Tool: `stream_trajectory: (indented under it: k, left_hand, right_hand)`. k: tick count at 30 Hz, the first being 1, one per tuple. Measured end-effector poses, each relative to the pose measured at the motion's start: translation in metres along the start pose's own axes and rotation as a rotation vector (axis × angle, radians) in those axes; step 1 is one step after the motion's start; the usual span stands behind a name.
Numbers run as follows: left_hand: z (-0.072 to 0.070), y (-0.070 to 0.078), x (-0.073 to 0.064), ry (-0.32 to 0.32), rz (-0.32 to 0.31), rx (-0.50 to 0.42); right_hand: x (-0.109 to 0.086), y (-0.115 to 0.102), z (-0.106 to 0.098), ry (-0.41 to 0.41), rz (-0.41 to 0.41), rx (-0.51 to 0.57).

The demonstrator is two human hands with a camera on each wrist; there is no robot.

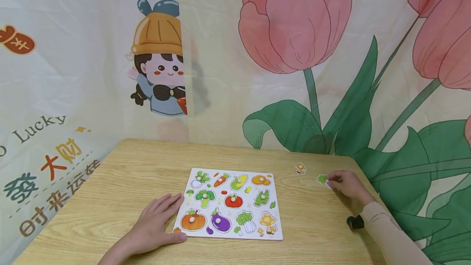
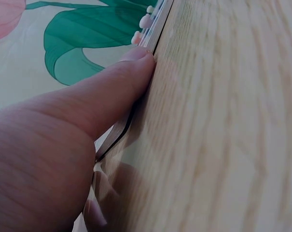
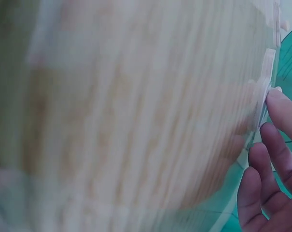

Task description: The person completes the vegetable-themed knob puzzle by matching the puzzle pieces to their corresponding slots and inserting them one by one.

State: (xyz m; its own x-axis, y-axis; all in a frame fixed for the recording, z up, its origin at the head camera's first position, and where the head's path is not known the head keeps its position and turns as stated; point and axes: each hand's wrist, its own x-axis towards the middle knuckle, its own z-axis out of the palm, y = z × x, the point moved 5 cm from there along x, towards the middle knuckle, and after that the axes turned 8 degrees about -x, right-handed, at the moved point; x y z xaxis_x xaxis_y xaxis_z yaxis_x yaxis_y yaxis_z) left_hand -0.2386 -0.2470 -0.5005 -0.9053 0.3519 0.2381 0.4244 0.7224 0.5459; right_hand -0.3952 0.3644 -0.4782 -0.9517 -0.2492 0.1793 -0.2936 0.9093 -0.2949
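A white vegetable puzzle board (image 1: 251, 178) lies flat on the table, most of its pictures bearing small round knobs. The bok choy picture (image 1: 245, 221) and mushroom picture (image 1: 268, 221) at its near right show no knob. My left hand (image 1: 152, 224) rests at the board's left side, fingers extended, its thumb (image 2: 131, 67) against the near left corner. Off to the right, my right hand (image 1: 347, 183) pinches a leafy green bok choy puzzle piece (image 1: 321, 179) between thumb and index finger, low at the tabletop. A white knob (image 3: 278, 89) shows by the thumb.
A mushroom puzzle piece (image 1: 300, 168) lies on the wooden table (image 1: 147, 167), left of and behind the right hand. Printed cloth (image 1: 220, 52) hangs behind the table's back edge. A black object (image 1: 355, 222) is at the right wrist.
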Motion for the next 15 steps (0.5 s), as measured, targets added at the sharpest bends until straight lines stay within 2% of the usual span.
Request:
stream_trajectory:
  k: [7,15]
  left_hand:
    - [-0.001,0.001,0.000,-0.004,-0.001,-0.006]
    - [-0.001,0.001,0.000,0.001,0.003,-0.009]
  right_hand:
    - [-0.003,-0.022,-0.007,0.010,-0.033,-0.029]
    - [-0.006,-0.068,-0.009,0.003,-0.058,-0.005]
